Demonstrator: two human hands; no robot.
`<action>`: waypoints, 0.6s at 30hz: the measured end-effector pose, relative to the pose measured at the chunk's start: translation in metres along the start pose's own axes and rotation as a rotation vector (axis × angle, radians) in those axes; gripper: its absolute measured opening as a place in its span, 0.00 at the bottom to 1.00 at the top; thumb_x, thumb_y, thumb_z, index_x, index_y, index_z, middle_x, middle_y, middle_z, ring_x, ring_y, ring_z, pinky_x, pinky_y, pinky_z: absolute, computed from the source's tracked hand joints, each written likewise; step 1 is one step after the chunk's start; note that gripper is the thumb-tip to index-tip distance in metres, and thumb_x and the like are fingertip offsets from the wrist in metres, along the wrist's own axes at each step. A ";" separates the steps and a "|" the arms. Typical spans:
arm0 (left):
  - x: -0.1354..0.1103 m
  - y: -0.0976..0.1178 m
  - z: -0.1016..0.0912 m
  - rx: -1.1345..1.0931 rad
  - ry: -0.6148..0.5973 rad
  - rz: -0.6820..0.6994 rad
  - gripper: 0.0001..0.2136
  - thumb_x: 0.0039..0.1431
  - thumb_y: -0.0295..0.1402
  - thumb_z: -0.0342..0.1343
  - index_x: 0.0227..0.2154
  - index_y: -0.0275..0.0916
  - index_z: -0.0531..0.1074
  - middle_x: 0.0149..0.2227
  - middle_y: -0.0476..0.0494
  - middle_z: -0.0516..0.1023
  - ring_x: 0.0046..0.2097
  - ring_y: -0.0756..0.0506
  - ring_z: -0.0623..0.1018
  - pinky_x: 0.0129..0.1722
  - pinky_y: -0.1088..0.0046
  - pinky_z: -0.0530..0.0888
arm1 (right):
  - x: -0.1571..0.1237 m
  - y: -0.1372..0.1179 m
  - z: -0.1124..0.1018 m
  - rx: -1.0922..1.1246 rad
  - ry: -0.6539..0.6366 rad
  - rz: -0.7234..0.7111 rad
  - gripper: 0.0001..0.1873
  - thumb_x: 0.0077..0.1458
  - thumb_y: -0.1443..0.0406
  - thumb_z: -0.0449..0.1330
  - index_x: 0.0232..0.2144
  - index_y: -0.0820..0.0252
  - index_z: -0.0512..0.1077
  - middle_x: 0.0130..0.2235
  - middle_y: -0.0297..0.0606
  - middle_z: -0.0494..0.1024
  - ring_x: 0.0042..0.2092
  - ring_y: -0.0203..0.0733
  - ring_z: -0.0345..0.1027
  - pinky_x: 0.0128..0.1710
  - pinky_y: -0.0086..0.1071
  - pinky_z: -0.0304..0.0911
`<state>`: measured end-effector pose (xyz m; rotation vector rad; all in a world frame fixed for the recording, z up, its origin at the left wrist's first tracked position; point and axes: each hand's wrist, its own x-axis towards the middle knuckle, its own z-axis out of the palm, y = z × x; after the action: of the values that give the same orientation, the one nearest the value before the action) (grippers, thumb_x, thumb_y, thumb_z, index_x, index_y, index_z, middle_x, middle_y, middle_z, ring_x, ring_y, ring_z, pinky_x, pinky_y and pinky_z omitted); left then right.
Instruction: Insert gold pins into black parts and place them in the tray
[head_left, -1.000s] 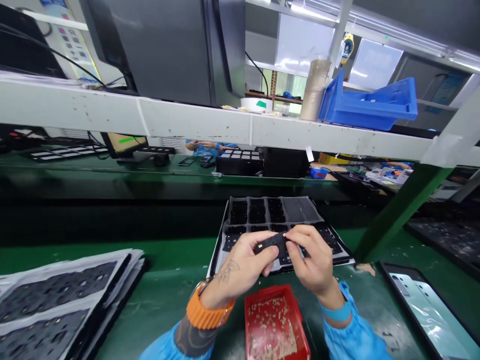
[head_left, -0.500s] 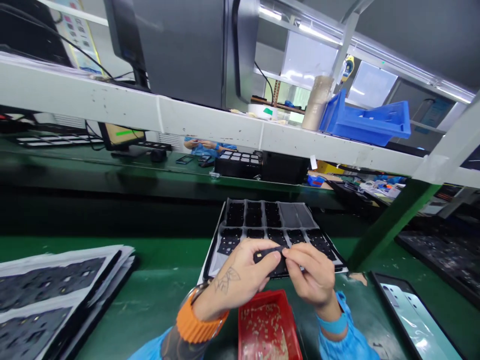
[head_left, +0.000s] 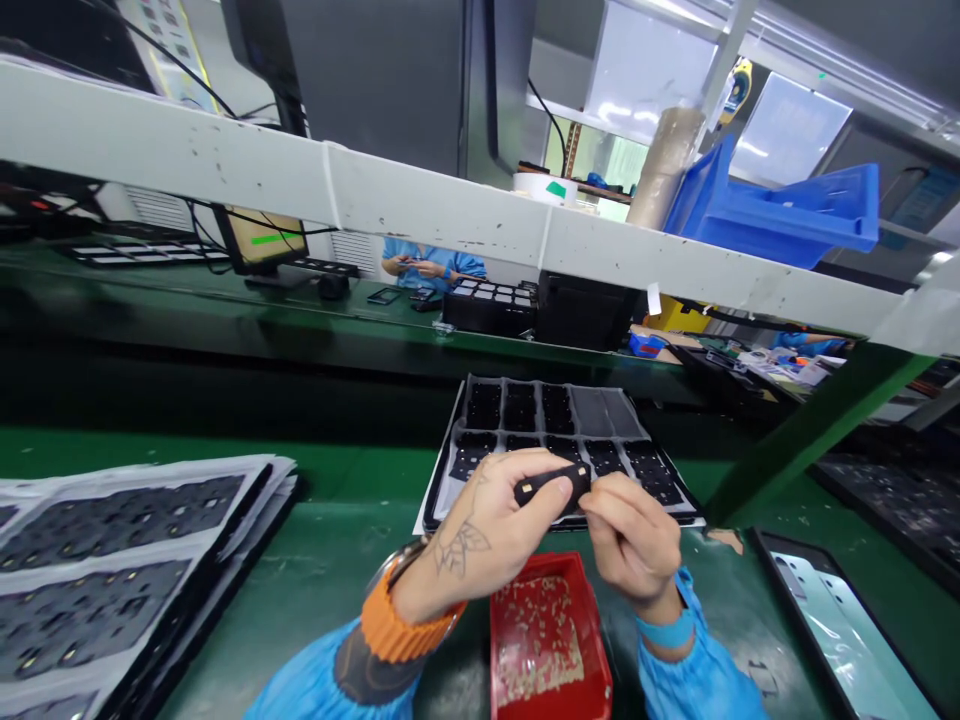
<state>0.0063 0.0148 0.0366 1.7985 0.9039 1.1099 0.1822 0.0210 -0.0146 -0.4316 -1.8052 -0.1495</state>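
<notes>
My left hand [head_left: 499, 520] is closed around a small flat black part [head_left: 577, 482] that carries small gold-coloured patches. At the part's right end, the fingertips of my right hand [head_left: 634, 540] are pinched together against its edge. Whatever lies between those fingertips is too small to make out. Below both hands stands a red bin [head_left: 606, 660] with many tiny pale pieces in it. Just beyond the hands lies a tray [head_left: 600, 410] divided into pockets, most of them filled with similar black parts.
Stacked trays of black parts [head_left: 112, 530] lie at the left. A black frame with a pale green panel [head_left: 840, 620] is at the right, near a slanted green post [head_left: 802, 440]. Overhead runs a white shelf [head_left: 420, 210] bearing a blue bin [head_left: 795, 215]. Across the bench a co-worker [head_left: 431, 262] handles something.
The view has shifted slightly, so the shelf sits higher in it. My left hand has tilted the black part, showing more of it; the right fingertips stay pinched at its end.
</notes>
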 end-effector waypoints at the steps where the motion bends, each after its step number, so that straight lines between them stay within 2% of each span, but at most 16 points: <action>1: -0.001 0.000 -0.003 0.016 0.009 0.007 0.11 0.62 0.35 0.52 0.31 0.35 0.76 0.28 0.47 0.76 0.18 0.56 0.65 0.17 0.80 0.62 | 0.000 -0.002 0.000 0.004 -0.002 -0.004 0.13 0.67 0.78 0.54 0.46 0.62 0.74 0.38 0.44 0.74 0.35 0.47 0.70 0.32 0.37 0.70; 4: -0.003 0.000 -0.011 0.106 0.028 0.057 0.11 0.62 0.35 0.53 0.32 0.35 0.77 0.33 0.45 0.78 0.22 0.54 0.71 0.21 0.79 0.67 | 0.001 -0.008 -0.002 0.000 0.008 -0.014 0.14 0.69 0.77 0.54 0.49 0.61 0.73 0.39 0.45 0.73 0.37 0.48 0.70 0.32 0.38 0.71; 6: -0.004 0.001 -0.014 0.189 0.035 0.124 0.10 0.63 0.34 0.53 0.34 0.36 0.78 0.34 0.45 0.79 0.29 0.51 0.76 0.28 0.77 0.72 | 0.004 -0.012 -0.005 -0.009 0.006 0.002 0.14 0.69 0.76 0.54 0.51 0.61 0.73 0.39 0.45 0.73 0.37 0.48 0.70 0.32 0.38 0.70; 9: -0.005 0.003 -0.012 0.285 0.017 0.234 0.09 0.63 0.30 0.52 0.34 0.37 0.79 0.33 0.46 0.81 0.34 0.48 0.79 0.36 0.75 0.74 | 0.007 -0.015 -0.010 -0.039 -0.032 0.033 0.16 0.68 0.77 0.54 0.53 0.61 0.73 0.39 0.45 0.72 0.36 0.48 0.69 0.32 0.37 0.69; 13: -0.007 0.005 -0.006 0.303 0.030 0.323 0.10 0.63 0.28 0.52 0.32 0.37 0.78 0.34 0.46 0.82 0.35 0.48 0.79 0.36 0.75 0.73 | 0.009 -0.014 -0.012 -0.025 -0.056 0.026 0.17 0.68 0.78 0.55 0.53 0.61 0.74 0.39 0.45 0.73 0.35 0.47 0.68 0.32 0.37 0.68; 18: -0.010 0.004 -0.004 0.292 0.022 0.334 0.09 0.63 0.28 0.53 0.31 0.37 0.78 0.35 0.46 0.82 0.36 0.48 0.80 0.35 0.76 0.73 | 0.010 -0.014 -0.012 -0.022 -0.043 -0.006 0.16 0.68 0.79 0.55 0.52 0.62 0.75 0.38 0.44 0.74 0.35 0.47 0.69 0.31 0.37 0.69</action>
<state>0.0001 0.0051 0.0382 2.2428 0.8304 1.2539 0.1859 0.0059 -0.0004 -0.4481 -1.8483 -0.1650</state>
